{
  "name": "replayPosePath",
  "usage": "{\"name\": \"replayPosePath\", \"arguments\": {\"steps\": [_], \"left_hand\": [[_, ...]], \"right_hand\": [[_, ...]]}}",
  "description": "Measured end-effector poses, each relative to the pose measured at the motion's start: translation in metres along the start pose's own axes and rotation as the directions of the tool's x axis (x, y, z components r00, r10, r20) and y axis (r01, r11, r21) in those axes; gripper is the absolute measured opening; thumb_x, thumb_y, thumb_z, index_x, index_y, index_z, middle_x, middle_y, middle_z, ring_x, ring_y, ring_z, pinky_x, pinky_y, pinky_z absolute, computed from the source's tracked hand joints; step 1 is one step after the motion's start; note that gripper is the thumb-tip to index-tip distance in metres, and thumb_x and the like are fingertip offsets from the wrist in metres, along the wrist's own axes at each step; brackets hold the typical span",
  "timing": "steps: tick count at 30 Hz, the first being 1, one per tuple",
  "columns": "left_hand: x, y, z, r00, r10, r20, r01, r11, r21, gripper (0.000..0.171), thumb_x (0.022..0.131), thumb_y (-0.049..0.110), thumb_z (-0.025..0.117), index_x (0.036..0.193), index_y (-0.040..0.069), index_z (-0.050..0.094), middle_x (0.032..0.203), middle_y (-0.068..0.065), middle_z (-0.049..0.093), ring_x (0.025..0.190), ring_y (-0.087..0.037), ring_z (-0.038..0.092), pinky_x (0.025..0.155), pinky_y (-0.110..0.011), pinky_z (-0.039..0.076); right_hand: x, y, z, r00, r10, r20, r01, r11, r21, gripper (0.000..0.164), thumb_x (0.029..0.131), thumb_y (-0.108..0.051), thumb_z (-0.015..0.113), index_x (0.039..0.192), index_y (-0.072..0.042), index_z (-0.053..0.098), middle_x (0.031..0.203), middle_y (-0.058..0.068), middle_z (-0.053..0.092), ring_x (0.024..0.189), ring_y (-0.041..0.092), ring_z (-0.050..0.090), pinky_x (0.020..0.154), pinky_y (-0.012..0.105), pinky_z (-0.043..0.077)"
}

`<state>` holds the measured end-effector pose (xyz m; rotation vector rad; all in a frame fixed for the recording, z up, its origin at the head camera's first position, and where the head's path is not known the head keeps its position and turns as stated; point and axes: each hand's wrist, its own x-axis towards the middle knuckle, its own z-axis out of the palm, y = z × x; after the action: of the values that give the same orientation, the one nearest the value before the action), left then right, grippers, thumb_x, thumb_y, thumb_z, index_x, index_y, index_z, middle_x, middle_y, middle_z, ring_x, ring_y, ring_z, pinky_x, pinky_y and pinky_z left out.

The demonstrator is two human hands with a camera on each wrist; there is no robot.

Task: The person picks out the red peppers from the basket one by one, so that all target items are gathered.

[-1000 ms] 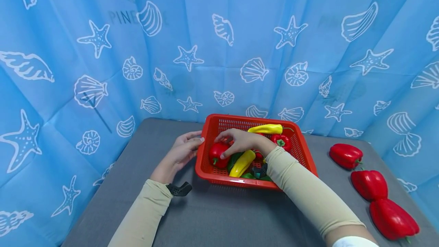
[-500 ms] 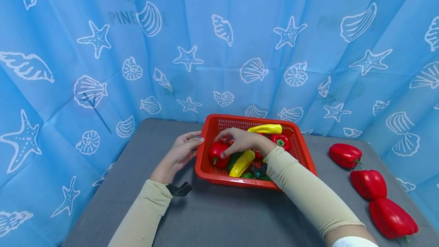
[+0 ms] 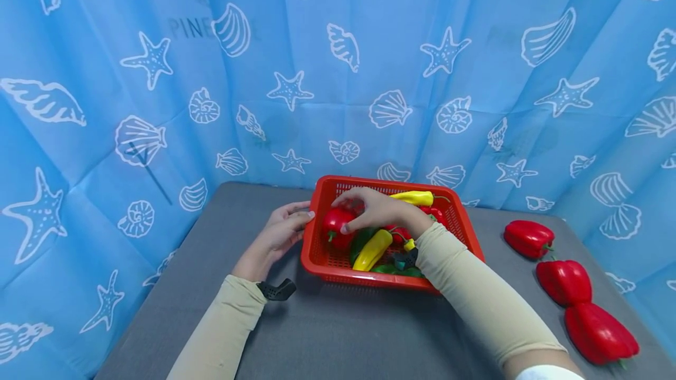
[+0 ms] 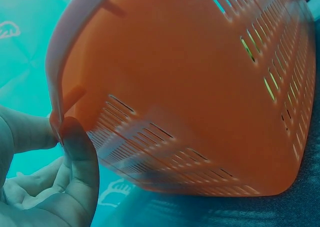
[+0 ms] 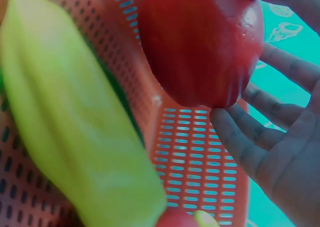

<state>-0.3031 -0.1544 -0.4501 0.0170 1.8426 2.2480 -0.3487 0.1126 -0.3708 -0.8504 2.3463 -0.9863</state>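
My right hand (image 3: 372, 209) holds a red bell pepper (image 3: 338, 220) between thumb and fingers, inside the left end of a red-orange plastic basket (image 3: 338, 276). In the right wrist view, the bell pepper (image 5: 200, 47) is raised above the slotted basket floor, its lower end resting against the fingertips. At the basket's left edge, my left hand (image 3: 282, 230) pinches the rim; the left wrist view shows the thumb and a finger of that hand (image 4: 75, 177) meeting on the rim. Beside the held pepper lies a long yellow pepper (image 3: 374, 251).
Another yellow pepper (image 3: 414, 198) lies at the basket's back, partly behind the right hand. Green peppers (image 3: 396, 270) and more red ones are partly hidden under the right arm. On the grey table (image 3: 338, 333), several red bell peppers (image 3: 564, 282) form a line at right. A blue curtain (image 3: 317, 87) hangs behind.
The right hand has lifted the red bell pepper slightly within the basket over the last half second. The left hand keeps its place on the rim. The head view has shifted a little.
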Motion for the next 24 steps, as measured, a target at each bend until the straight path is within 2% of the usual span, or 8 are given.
{"name": "replayPosePath", "arguments": {"steps": [5, 10, 14, 19, 24], "left_hand": [[0.001, -0.001, 0.000, 1.000, 0.007, 0.006, -0.007, 1.000, -0.008, 0.052, 0.103, 0.017, 0.069, 0.151, 0.008, 0.053, 0.136, -0.017, 0.070, 0.106, -0.019, 0.076, 0.091, -0.033, 0.065], [0.001, -0.002, -0.001, 1.000, 0.010, 0.009, -0.010, 1.000, -0.002, 0.052, 0.103, 0.018, 0.070, 0.152, 0.008, 0.052, 0.140, -0.020, 0.068, 0.112, -0.024, 0.075, 0.091, -0.033, 0.065], [0.001, -0.003, -0.001, 1.000, 0.006, 0.012, -0.006, 1.000, -0.007, 0.052, 0.104, 0.017, 0.069, 0.152, 0.008, 0.052, 0.144, -0.023, 0.065, 0.119, -0.031, 0.072, 0.091, -0.033, 0.065], [0.000, -0.004, -0.001, 1.000, 0.011, 0.011, -0.011, 1.000, 0.004, 0.052, 0.104, 0.017, 0.068, 0.152, 0.007, 0.052, 0.147, -0.023, 0.063, 0.124, -0.035, 0.070, 0.091, -0.033, 0.065], [0.001, -0.003, 0.000, 1.000, 0.015, 0.011, -0.015, 1.000, -0.001, 0.051, 0.104, 0.017, 0.068, 0.152, 0.008, 0.052, 0.146, -0.021, 0.064, 0.123, -0.035, 0.070, 0.091, -0.033, 0.065]], "right_hand": [[-0.010, -0.004, -0.009, 0.998, -0.045, -0.045, 0.045, 0.999, 0.000, 0.071, 0.080, -0.027, 0.093, 0.144, -0.023, 0.062, 0.141, 0.003, 0.061, 0.129, 0.030, 0.057, 0.092, 0.041, 0.064], [-0.026, -0.005, -0.020, 0.994, -0.047, -0.097, 0.046, 0.999, -0.014, 0.070, 0.082, -0.031, 0.092, 0.145, -0.025, 0.062, 0.142, 0.002, 0.060, 0.130, 0.029, 0.056, 0.094, 0.042, 0.064], [-0.045, -0.006, -0.031, 0.987, -0.060, -0.147, 0.057, 0.998, -0.020, 0.067, 0.083, -0.030, 0.091, 0.144, -0.027, 0.062, 0.142, 0.002, 0.059, 0.133, 0.029, 0.056, 0.099, 0.045, 0.062], [-0.073, -0.005, -0.044, 0.974, -0.094, -0.208, 0.093, 0.996, -0.017, 0.065, 0.086, -0.024, 0.089, 0.145, -0.021, 0.061, 0.146, 0.006, 0.056, 0.135, 0.034, 0.057, 0.101, 0.048, 0.061], [-0.105, -0.002, -0.060, 0.949, -0.110, -0.295, 0.101, 0.994, -0.045, 0.066, 0.088, -0.021, 0.087, 0.148, -0.017, 0.059, 0.149, 0.009, 0.056, 0.137, 0.036, 0.054, 0.095, 0.041, 0.063]]}}
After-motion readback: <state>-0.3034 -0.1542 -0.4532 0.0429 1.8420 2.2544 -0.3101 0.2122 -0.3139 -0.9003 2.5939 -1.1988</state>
